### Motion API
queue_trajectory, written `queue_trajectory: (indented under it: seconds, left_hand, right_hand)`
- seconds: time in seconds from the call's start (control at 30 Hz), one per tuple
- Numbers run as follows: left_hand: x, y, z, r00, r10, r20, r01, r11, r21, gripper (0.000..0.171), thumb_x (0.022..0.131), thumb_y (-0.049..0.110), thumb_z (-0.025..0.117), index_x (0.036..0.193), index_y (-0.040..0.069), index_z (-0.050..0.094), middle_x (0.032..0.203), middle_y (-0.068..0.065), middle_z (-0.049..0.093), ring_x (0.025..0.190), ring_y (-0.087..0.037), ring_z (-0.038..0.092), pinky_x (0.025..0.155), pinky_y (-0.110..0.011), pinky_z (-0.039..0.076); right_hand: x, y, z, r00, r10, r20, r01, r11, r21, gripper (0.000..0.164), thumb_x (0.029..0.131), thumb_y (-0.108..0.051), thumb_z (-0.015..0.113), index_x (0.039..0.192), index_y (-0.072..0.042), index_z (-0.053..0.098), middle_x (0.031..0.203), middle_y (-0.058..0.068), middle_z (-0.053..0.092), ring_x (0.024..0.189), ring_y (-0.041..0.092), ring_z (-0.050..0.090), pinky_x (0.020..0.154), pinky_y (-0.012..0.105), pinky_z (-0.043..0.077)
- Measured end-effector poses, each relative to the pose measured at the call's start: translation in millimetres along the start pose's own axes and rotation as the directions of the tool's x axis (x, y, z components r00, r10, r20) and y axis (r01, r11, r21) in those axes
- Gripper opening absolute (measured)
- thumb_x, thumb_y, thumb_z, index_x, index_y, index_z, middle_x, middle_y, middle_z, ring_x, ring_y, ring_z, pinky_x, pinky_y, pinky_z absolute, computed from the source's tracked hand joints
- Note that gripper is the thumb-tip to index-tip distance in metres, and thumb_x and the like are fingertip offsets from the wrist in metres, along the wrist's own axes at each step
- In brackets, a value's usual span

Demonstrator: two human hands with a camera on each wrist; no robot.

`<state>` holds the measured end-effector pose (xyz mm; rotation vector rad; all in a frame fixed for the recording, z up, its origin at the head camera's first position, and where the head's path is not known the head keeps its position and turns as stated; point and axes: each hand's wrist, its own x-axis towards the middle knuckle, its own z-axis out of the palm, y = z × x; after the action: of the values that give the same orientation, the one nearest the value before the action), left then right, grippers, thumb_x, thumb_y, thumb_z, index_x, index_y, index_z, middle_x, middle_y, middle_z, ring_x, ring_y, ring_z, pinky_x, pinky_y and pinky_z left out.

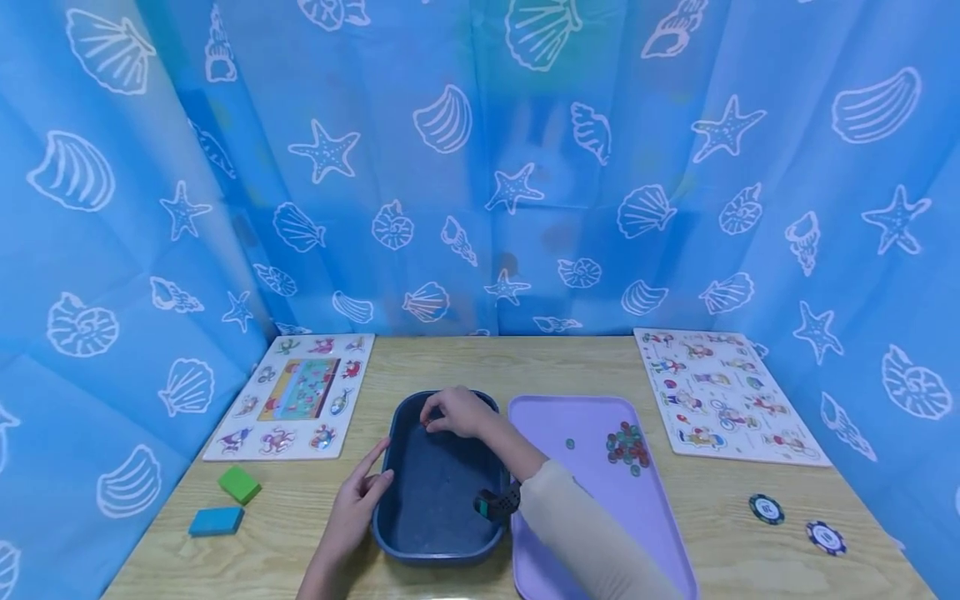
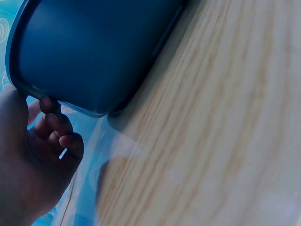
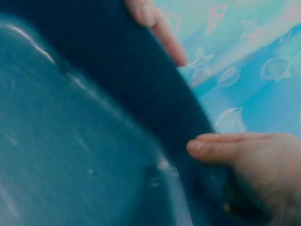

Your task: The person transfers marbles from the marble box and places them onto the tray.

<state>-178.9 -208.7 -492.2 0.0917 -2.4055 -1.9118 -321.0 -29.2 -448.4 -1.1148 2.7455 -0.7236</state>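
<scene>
A dark blue plastic basin [image 1: 442, 508] stands on the wooden table in front of me. My left hand [image 1: 352, 504] holds its left rim, thumb over the edge; in the left wrist view that hand [image 2: 42, 150] has its fingers curled outside the wall. Inside the basin, near the far-left corner, my right hand [image 1: 461, 412] pinches a small red bead [image 1: 425, 422] with thumb and index finger. The right wrist view shows this hand [image 3: 254, 165] blurred and the bead hidden. Red and green glass beads [image 1: 628, 444] lie clustered on a purple tray [image 1: 585, 500]; one green bead [image 1: 570, 444] is apart.
Left of the basin are a green block [image 1: 239, 485], a blue block [image 1: 216, 522] and a picture puzzle board [image 1: 255, 392]. Another puzzle board [image 1: 723, 396] and two poker chips [image 1: 767, 509] lie at right. A blue shell-patterned curtain [image 1: 465, 183] encloses the table.
</scene>
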Motion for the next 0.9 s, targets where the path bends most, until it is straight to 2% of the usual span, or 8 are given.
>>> queue_trajectory:
  seconds: [0.1, 0.23, 0.4, 0.53, 0.67, 0.8, 0.9]
  left_hand:
    - [-0.7, -0.1, 0.1, 1.0, -0.008, -0.001, 0.008, 1.0, 0.014, 0.044, 0.092, 0.022, 0.05, 0.134, 0.029, 0.04, 0.093, -0.017, 0.065, 0.076, -0.02, 0.063, 0.068, -0.024, 0.049]
    - [-1.1, 1.9, -0.2, 1.0, -0.025, -0.003, 0.025, 1.0, 0.014, 0.044, 0.092, 0.022, 0.05, 0.134, 0.031, 0.04, 0.087, -0.017, 0.064, 0.07, -0.02, 0.061, 0.064, -0.026, 0.049]
    - [-0.6, 4.6, -2.1, 1.0, 0.001, -0.011, -0.001, 1.0, 0.005, 0.044, 0.092, 0.02, 0.05, 0.134, 0.028, 0.04, 0.088, -0.017, 0.063, 0.069, -0.019, 0.06, 0.064, -0.025, 0.05]
    - [-0.1, 5.6, -2.1, 1.0, 0.011, -0.014, -0.011, 1.0, 0.007, 0.044, 0.092, 0.019, 0.05, 0.134, 0.027, 0.04, 0.095, -0.018, 0.063, 0.071, -0.019, 0.061, 0.064, -0.026, 0.05]
    - [-0.7, 4.4, -1.6, 1.0, 0.005, -0.012, -0.005, 1.0, 0.005, 0.044, 0.092, 0.021, 0.05, 0.134, 0.028, 0.04, 0.103, -0.019, 0.062, 0.075, -0.021, 0.062, 0.065, -0.027, 0.051]
    - [-1.3, 2.6, -1.0, 1.0, 0.005, -0.005, -0.005, 1.0, -0.001, 0.044, 0.092, 0.022, 0.05, 0.134, 0.028, 0.04, 0.102, -0.019, 0.062, 0.075, -0.021, 0.062, 0.065, -0.026, 0.051]
    - [-1.7, 2.5, -0.1, 1.0, 0.013, 0.0, -0.013, 1.0, -0.007, 0.044, 0.092, 0.02, 0.05, 0.134, 0.026, 0.04, 0.095, -0.02, 0.064, 0.072, -0.02, 0.062, 0.063, -0.025, 0.05]
  right_hand:
    - [-14.0, -6.3, -18.2, 0.999, -0.037, -0.038, 0.038, 0.999, 0.035, 0.015, 0.083, -0.028, 0.063, 0.094, -0.02, 0.067, 0.068, -0.008, 0.053, 0.052, 0.007, 0.039, 0.052, 0.019, 0.033]
    - [-39.7, -6.3, -46.3, 0.993, -0.062, -0.104, 0.068, 0.996, 0.05, 0.017, 0.083, -0.032, 0.062, 0.096, -0.022, 0.067, 0.057, -0.006, 0.042, 0.049, 0.009, 0.033, 0.049, 0.021, 0.028]
    - [-77.3, 13.0, -69.2, 0.98, -0.038, -0.193, 0.047, 0.998, 0.043, 0.015, 0.082, -0.033, 0.062, 0.095, -0.025, 0.067, 0.054, -0.007, 0.042, 0.048, 0.009, 0.031, 0.047, 0.022, 0.027]
    - [-107.1, 42.7, -70.7, 0.972, 0.032, -0.232, -0.025, 0.999, 0.034, 0.015, 0.081, -0.033, 0.064, 0.093, -0.023, 0.067, 0.051, -0.007, 0.04, 0.047, 0.007, 0.032, 0.045, 0.021, 0.027]
    - [-132.1, 70.2, -63.3, 0.972, 0.092, -0.218, -0.08, 0.995, 0.063, 0.016, 0.081, -0.027, 0.066, 0.093, -0.017, 0.068, 0.051, -0.007, 0.038, 0.046, 0.007, 0.032, 0.044, 0.021, 0.028]
    - [-150.0, 88.8, -52.6, 0.972, 0.121, -0.202, -0.108, 0.991, 0.075, 0.014, 0.08, -0.023, 0.067, 0.092, -0.016, 0.069, 0.052, -0.008, 0.038, 0.047, 0.006, 0.031, 0.045, 0.021, 0.028]
    - [-159.0, 98.7, -44.8, 0.969, 0.157, -0.19, -0.145, 0.986, 0.078, 0.013, 0.079, -0.023, 0.068, 0.091, -0.018, 0.069, 0.052, -0.008, 0.038, 0.046, 0.005, 0.032, 0.045, 0.02, 0.028]
